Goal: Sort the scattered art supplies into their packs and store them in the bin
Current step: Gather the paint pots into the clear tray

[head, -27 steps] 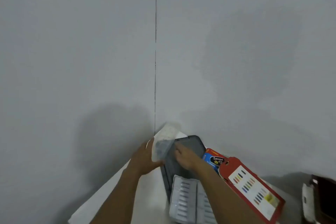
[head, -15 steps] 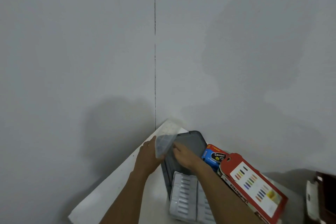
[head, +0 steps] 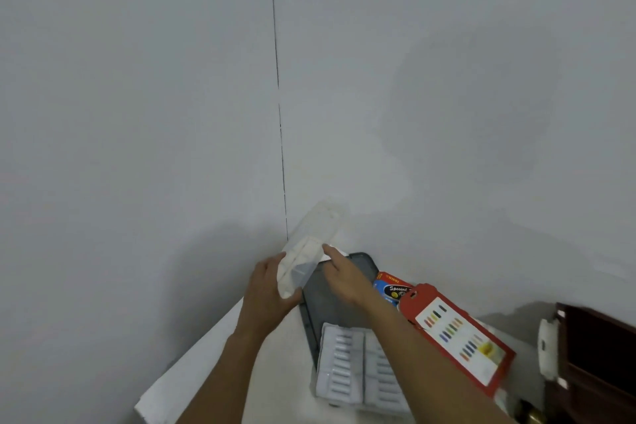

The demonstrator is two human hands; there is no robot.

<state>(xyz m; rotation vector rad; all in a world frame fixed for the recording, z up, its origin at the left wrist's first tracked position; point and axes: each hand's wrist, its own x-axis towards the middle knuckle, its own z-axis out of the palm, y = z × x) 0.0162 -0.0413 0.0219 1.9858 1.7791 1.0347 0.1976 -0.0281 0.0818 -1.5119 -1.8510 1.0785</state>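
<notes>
Gripping the lower end of a clear plastic insert tray (head: 311, 243), my left hand (head: 268, 289) has its fingers and thumb curled round the tray's edge. The tray tilts up and away toward the wall (head: 137, 113), above the far end of the dark grey bin (head: 359, 260). My right hand (head: 344, 277) reaches to the tray's right edge with fingertips forward. It is blurred, so I cannot tell whether it pinches the plastic or only touches it.

I judge this insert to be very light, thin and springy. It would likely flex or crackle under a hard squeeze, and its smooth surface could slip. I would take it by the long rims with one hand on each side, not by the moulded middle.

Below my right forearm, a white moulded tray (head: 340, 361) with rows of cells lies over the near part of the bin. It takes up much of the opening, so the clear insert would need to go in beside or on top of it. Just to the right, a blue marker pack (head: 392, 289) leans against a red card pack (head: 457, 341) printed with colour swatches, and both crowd the bin's right rim. The white table (head: 192, 375) ends close on the left. A dark brown cabinet (head: 599, 354) stands well apart on the right.
</notes>
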